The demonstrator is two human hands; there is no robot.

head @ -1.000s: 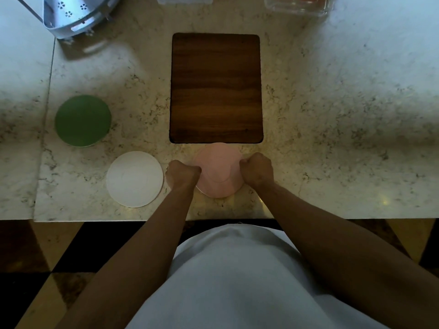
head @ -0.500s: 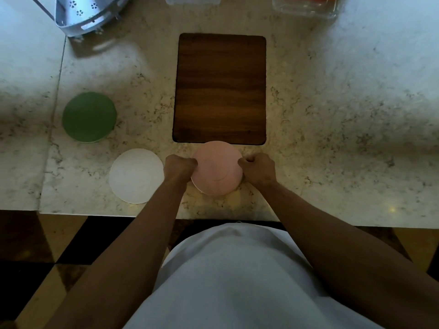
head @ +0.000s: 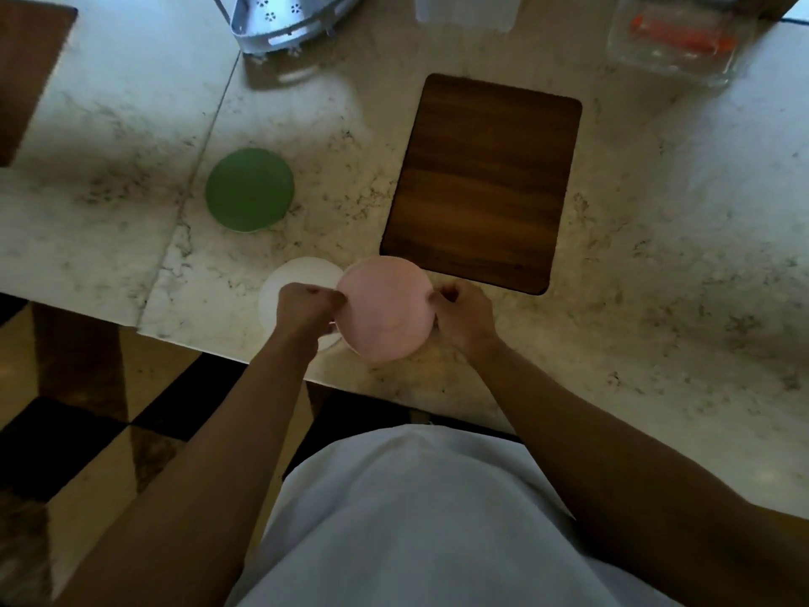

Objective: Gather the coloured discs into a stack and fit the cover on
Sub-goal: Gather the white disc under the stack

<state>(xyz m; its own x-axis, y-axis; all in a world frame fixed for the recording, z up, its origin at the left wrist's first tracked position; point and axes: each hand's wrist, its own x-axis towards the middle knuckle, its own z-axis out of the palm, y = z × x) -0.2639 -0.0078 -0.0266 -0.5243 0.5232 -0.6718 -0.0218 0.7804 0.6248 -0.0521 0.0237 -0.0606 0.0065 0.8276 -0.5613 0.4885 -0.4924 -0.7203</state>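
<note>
A pink disc (head: pixel 385 306) is held just above the marble counter near its front edge. My left hand (head: pixel 306 308) pinches its left rim and my right hand (head: pixel 464 315) pinches its right rim. A white disc (head: pixel 289 282) lies flat on the counter just left of the pink one, partly hidden under my left hand and the pink disc's edge. A green disc (head: pixel 249 189) lies flat further back and to the left, apart from both hands. I cannot make out a separate cover.
A dark wooden board (head: pixel 481 177) lies right behind the pink disc. A perforated metal rack (head: pixel 284 19) stands at the back left, a clear container with orange contents (head: pixel 674 37) at the back right. The counter's front edge (head: pixel 227 354) runs under my forearms.
The pink disc has come up off the counter between both hands and shifted left toward the white disc, which it now overlaps. The view itself has swung left.
</note>
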